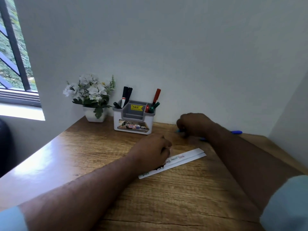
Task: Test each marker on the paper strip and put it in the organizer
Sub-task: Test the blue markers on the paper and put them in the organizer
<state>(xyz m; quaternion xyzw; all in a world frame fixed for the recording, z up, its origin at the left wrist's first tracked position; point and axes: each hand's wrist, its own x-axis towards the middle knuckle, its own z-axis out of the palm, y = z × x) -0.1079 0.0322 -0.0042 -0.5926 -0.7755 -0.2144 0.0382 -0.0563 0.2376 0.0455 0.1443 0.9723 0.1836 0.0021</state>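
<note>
Where the right hand (194, 125) curls over the far part of the desk (175, 197), most of a blue marker (236, 132) is hidden beneath it: a blue end pokes out past the wrist toward the right, and a small blue bit shows at the knuckles on the other side. The fingers are bent down over the marker, but whether they are actually clamped on it cannot be told, since the back of the hand covers them and the area is blurred.

The paper strip (188, 157) lies slanted across the desk, nearer the person than the marker. The left hand (151, 151) rests on its middle, fingers drawn together and pressing down, so that part of the strip is covered. Scribbles in red show just beside the hand, a dark mark at its heel, and a green one near the strip's near end; what they spell cannot be read.

Against the wall stands a white and grey organizer (133, 120). Its left compartment holds black markers (125, 96), two standing tall and one leaning low. Its right compartment holds a tall red marker (156, 95), a short red one and green markers (154, 107). The middle section carries a yellow price sticker, and its inside is hard to see.

Left of the organizer sits a white pot of pale flowers (90, 92). A window (13, 55) is cut off at the left edge, and light blue sleeves are cut off at both bottom corners.
</note>
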